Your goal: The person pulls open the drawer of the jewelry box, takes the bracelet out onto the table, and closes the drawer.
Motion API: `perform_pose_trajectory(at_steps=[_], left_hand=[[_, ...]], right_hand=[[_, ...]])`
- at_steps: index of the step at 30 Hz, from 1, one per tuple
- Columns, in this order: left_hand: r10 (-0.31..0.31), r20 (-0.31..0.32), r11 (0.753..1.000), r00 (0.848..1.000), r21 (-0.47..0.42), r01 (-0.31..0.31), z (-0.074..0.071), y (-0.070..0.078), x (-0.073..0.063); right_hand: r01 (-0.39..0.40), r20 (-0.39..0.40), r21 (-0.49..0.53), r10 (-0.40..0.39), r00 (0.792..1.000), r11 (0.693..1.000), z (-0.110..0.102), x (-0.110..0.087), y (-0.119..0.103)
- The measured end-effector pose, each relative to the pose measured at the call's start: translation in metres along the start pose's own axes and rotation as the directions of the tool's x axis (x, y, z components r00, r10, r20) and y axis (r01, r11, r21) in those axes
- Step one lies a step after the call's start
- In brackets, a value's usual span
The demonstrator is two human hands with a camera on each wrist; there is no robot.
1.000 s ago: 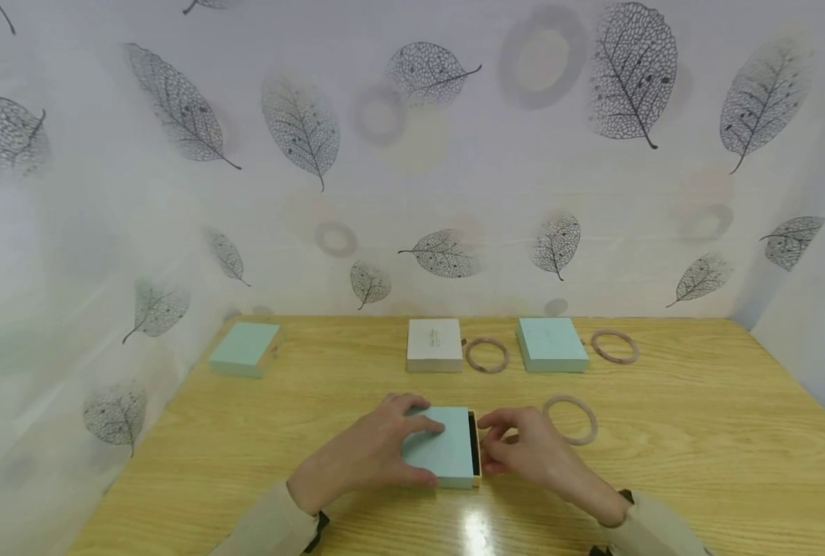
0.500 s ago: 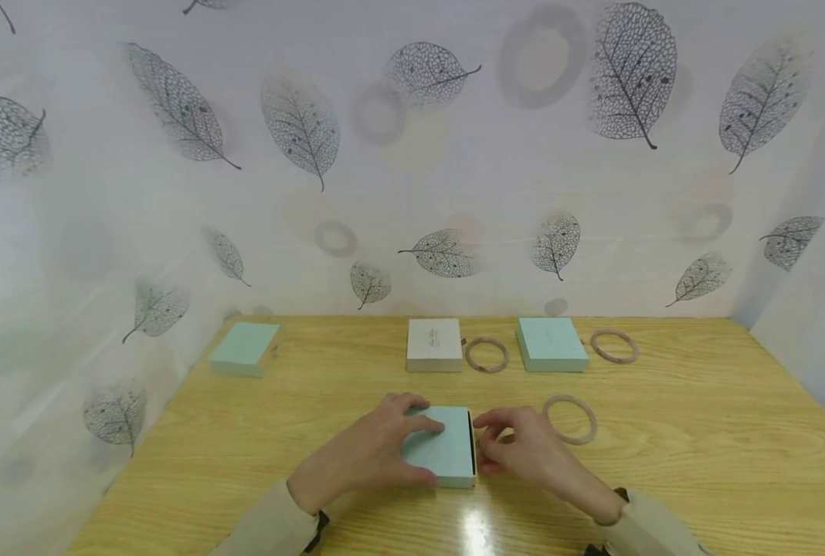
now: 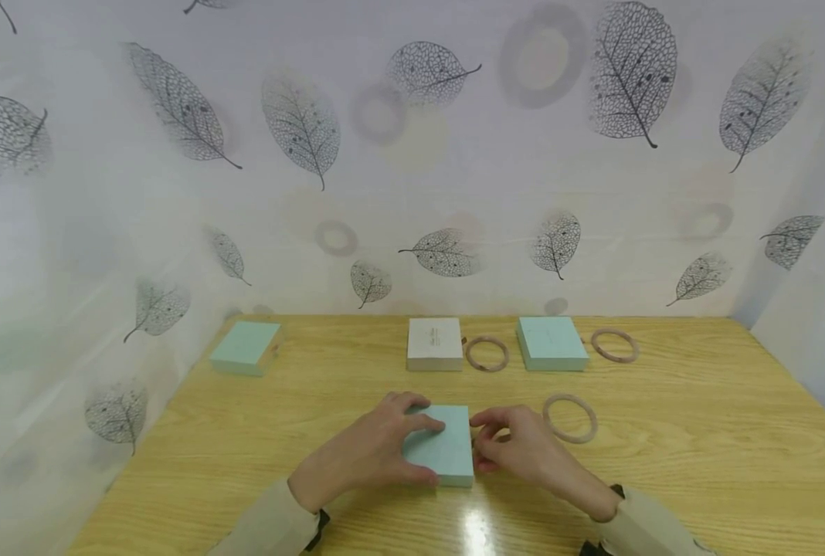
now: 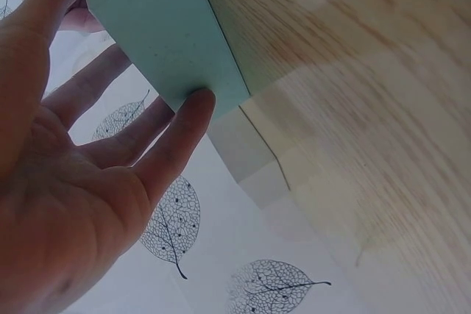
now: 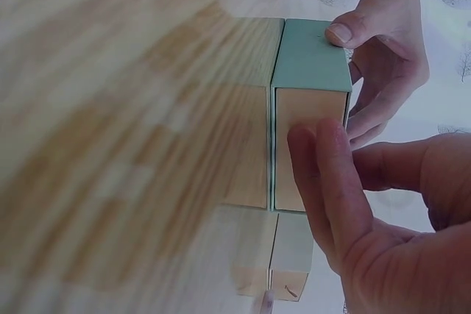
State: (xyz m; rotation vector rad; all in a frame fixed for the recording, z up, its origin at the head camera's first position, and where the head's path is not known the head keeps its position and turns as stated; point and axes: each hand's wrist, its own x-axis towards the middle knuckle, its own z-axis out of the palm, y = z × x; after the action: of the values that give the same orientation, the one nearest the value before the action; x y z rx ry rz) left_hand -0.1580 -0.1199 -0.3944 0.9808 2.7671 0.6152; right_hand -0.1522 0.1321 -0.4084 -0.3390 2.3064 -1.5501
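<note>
A mint-green drawer box (image 3: 452,452) lies flat on the wooden table in the head view. My left hand (image 3: 378,448) grips it from the left, thumb at the near side and fingers spread over the top and far side. In the right wrist view, the box's peach drawer front (image 5: 305,112) sits about flush with the green sleeve. Fingertips of my right hand (image 3: 524,448) press against that front with the fingers fairly straight. Just right of this hand lies a pale bangle (image 3: 569,398). The inside of the box is hidden.
Along the back of the table (image 3: 697,432) are a mint box (image 3: 247,344) at left, a white box (image 3: 433,345) with a bangle (image 3: 487,371) beside it, and another mint box (image 3: 553,344) with a bangle (image 3: 616,361) to its right. A leaf-patterned cloth (image 3: 412,170) hangs behind.
The drawer has slid left into the green sleeve, and the dark gap at its right end is gone. My right hand moved slightly left with it; the left hand stayed put.
</note>
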Motion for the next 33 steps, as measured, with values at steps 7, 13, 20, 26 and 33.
perform_pose_trajectory(at_steps=[7,13,20,26,33], left_hand=[[0.013,-0.005,1.000,1.000,-0.015,-0.013,0.001,-0.002,0.000],[0.012,-0.008,1.000,1.000,-0.016,-0.012,0.001,-0.001,0.001],[0.031,-0.003,0.999,1.000,-0.006,-0.031,0.004,0.001,0.009],[0.052,0.005,0.998,0.999,0.034,-0.052,0.009,0.007,0.027],[0.079,0.009,0.996,0.997,0.051,-0.079,0.013,0.016,0.054]], right_hand=[[0.009,0.029,0.003,-0.009,1.000,1.000,-0.002,0.000,0.000],[0.005,0.053,0.016,-0.006,0.999,1.000,-0.004,-0.002,0.001],[0.035,0.033,-0.056,-0.033,0.999,0.998,-0.014,-0.009,0.001],[0.015,-0.006,-0.043,-0.015,1.000,0.999,-0.035,-0.022,0.004],[-0.012,-0.052,-0.063,0.009,0.999,0.998,-0.061,-0.033,0.009]])
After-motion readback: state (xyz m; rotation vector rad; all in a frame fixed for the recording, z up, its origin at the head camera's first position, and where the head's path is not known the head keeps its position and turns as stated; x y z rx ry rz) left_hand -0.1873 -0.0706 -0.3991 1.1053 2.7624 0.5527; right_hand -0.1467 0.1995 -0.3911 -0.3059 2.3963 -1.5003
